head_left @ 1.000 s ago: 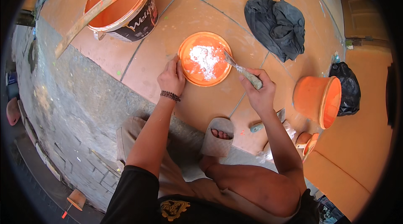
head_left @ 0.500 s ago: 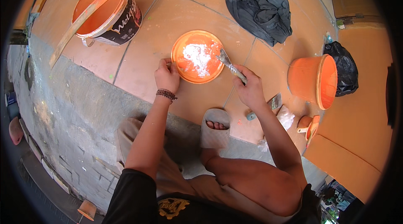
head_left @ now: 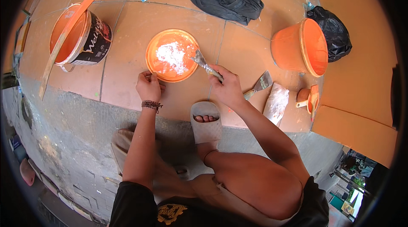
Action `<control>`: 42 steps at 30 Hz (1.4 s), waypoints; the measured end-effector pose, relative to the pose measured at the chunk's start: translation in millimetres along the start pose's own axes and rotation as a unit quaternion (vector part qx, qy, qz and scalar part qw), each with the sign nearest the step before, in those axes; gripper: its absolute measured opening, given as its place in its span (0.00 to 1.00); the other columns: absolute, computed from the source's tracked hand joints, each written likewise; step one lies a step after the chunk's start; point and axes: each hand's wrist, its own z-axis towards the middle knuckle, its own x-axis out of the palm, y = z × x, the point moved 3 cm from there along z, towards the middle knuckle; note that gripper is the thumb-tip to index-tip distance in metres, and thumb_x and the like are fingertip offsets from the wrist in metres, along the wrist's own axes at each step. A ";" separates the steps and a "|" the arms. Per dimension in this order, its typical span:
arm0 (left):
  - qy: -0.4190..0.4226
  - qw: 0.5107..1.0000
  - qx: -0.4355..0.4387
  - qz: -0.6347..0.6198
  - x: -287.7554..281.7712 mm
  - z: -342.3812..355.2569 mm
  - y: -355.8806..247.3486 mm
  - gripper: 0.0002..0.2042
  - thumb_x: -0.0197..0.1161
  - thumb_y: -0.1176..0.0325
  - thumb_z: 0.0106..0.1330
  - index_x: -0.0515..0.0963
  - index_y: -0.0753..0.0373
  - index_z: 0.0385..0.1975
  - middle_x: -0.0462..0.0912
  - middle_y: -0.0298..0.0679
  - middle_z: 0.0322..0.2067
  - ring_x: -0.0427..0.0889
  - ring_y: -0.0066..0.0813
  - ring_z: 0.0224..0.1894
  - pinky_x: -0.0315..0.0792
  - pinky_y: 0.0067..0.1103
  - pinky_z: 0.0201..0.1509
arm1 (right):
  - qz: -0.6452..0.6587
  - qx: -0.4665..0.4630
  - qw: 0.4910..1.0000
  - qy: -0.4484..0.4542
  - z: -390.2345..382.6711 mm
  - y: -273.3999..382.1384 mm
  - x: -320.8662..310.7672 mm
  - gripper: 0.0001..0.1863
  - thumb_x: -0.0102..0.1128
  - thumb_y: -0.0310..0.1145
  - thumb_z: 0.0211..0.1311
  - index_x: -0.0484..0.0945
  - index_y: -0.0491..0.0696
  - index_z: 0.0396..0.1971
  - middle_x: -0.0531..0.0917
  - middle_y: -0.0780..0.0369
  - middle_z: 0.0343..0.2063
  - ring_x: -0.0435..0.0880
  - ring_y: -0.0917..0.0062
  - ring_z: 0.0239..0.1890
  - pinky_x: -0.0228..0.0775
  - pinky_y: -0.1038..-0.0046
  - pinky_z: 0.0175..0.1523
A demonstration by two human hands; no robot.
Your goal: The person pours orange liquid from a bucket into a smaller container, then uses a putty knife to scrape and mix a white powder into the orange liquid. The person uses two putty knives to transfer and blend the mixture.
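Your left hand [head_left: 148,85] pinches the near rim of the shallow orange dish [head_left: 158,70] lying flat on the tiled floor [head_left: 127,35], and your right hand [head_left: 227,88] is closed round the handle of a putty knife [head_left: 202,62], its blade resting in the white powder [head_left: 172,56] heaped in the dish. Push the blade hard and powder will likely spill over the low far rim; loosen the pinch and the dish may slide on the tile. A 2nd scraper [head_left: 260,85] lies just beside your right wrist, where a backward sweep could knock it.

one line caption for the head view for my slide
Left hand steadies an orange lid of white powder while the right hand works a putty knife.
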 end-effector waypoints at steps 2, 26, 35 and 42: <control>-0.015 1.000 0.000 -0.025 -0.1 -2.1 -2.5 0.08 0.58 0.72 0.65 0.72 0.72 0.37 0.79 0.42 0.22 0.79 0.26 0.14 0.72 0.22 0.14 | 0.037 0.034 0.999 0.015 -6.0 -6.3 1.1 0.17 0.58 0.29 0.60 0.76 0.44 0.50 0.79 0.63 0.26 0.72 0.85 0.24 0.68 0.80 0.32; 0.121 0.947 -0.036 -0.296 -7.2 11.0 27.2 0.10 0.54 0.73 0.68 0.71 0.73 0.43 0.81 0.45 0.34 0.84 0.33 0.34 0.82 0.27 0.39 | -0.123 -0.251 0.960 -0.018 6.5 18.7 7.5 0.20 0.61 0.23 0.52 0.78 0.53 0.47 0.71 0.60 0.35 0.77 0.71 0.26 0.72 0.70 0.31; 0.136 0.931 -0.070 -0.331 -10.7 15.1 32.5 0.10 0.54 0.74 0.68 0.71 0.74 0.44 0.83 0.46 0.36 0.85 0.33 0.35 0.82 0.27 0.41 | -0.148 -0.262 0.954 0.007 -4.7 4.5 10.1 0.22 0.59 0.20 0.49 0.78 0.51 0.47 0.71 0.59 0.39 0.77 0.69 0.28 0.72 0.68 0.32; 0.138 0.925 -0.083 -0.343 -10.6 15.5 29.5 0.12 0.54 0.75 0.67 0.71 0.76 0.46 0.83 0.48 0.36 0.85 0.34 0.34 0.82 0.28 0.41 | -0.165 -0.257 0.952 0.006 -7.2 1.5 15.6 0.22 0.58 0.19 0.48 0.78 0.50 0.47 0.71 0.58 0.40 0.78 0.69 0.30 0.73 0.69 0.34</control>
